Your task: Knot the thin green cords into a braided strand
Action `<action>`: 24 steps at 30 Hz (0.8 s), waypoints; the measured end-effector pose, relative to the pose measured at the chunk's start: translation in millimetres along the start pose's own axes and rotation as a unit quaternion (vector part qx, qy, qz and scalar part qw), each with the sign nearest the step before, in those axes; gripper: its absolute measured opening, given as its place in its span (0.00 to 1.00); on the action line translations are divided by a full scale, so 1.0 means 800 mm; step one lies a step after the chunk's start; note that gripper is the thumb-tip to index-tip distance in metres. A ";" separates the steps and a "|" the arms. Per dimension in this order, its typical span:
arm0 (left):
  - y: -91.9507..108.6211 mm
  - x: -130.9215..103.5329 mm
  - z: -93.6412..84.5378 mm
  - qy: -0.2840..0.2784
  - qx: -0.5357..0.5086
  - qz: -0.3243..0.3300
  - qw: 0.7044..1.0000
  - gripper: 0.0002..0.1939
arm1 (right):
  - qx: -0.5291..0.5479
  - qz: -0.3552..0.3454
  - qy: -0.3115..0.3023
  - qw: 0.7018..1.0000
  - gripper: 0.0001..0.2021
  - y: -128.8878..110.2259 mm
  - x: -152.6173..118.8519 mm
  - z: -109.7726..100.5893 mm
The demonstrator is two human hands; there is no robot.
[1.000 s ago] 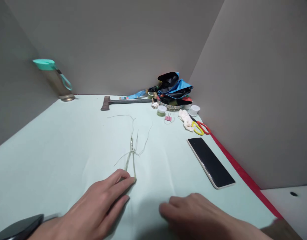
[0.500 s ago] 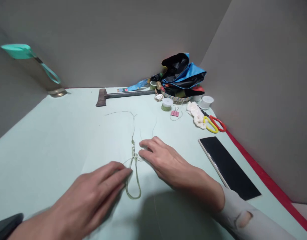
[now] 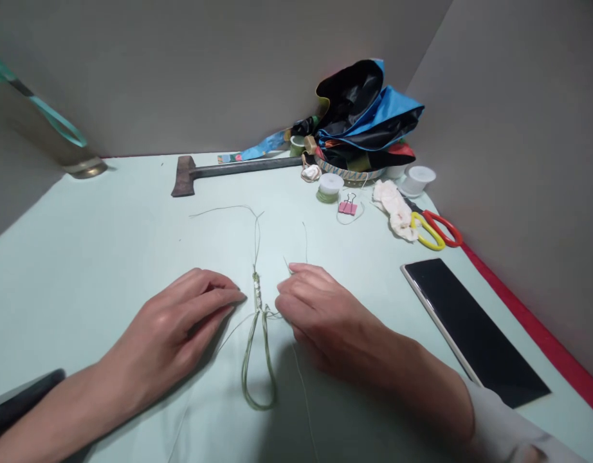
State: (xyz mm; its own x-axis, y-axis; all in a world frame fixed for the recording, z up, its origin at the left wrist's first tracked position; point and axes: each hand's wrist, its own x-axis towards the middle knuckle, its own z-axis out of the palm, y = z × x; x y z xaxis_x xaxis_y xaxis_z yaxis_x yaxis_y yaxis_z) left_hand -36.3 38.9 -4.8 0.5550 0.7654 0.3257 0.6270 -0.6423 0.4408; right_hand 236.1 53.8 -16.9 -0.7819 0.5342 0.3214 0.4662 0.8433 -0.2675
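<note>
A green cord (image 3: 257,291), knotted in its upper part, lies upright in the middle of the table, ending below in a long cord loop (image 3: 244,373). My left hand (image 3: 185,318) rests just left of the knots, fingers stretched out and apart from the cord. From the base of the knots a thin thread (image 3: 235,329) runs down to the left and passes beneath this hand. On the right, my right hand (image 3: 328,312) has its fingers curled closed around a thin thread (image 3: 273,315) that comes from the knots; the fingertips are partly hidden.
At the back lie a hammer-like tool (image 3: 184,177), a blue and black bag (image 3: 374,116), a thread spool (image 3: 330,186), a pink binder clip (image 3: 347,207) and scissors (image 3: 436,230). A phone (image 3: 474,328) is at right. A bottle (image 3: 79,154) stands back left.
My left hand has let go of the loop's side and moved up, beside the knots. My right hand has drawn slightly right, its fingers more curled. The view has shifted a little.
</note>
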 end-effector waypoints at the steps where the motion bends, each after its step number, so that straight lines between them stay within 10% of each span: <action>1: -0.003 -0.003 0.001 0.000 0.001 -0.002 1.000 0.13 | 0.007 0.015 -0.011 1.000 0.14 -0.003 0.001 -0.004; 13: -0.018 0.000 0.000 -0.009 0.018 -0.008 1.000 0.14 | 0.057 0.199 -0.062 0.976 0.10 -0.005 -0.007 -0.005; 24: -0.048 0.064 0.000 -0.021 0.086 0.063 0.994 0.17 | 0.082 0.222 -0.060 0.970 0.10 -0.004 -0.010 -0.008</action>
State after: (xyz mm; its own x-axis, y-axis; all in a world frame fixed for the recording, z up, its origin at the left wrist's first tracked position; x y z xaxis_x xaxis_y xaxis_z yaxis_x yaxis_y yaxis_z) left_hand -32.1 103.2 -4.9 0.6546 0.6788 0.3328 0.6336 -0.7327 0.2484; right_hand 243.0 47.2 -12.9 -0.5662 0.8234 0.0372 0.7034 0.5063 -0.4989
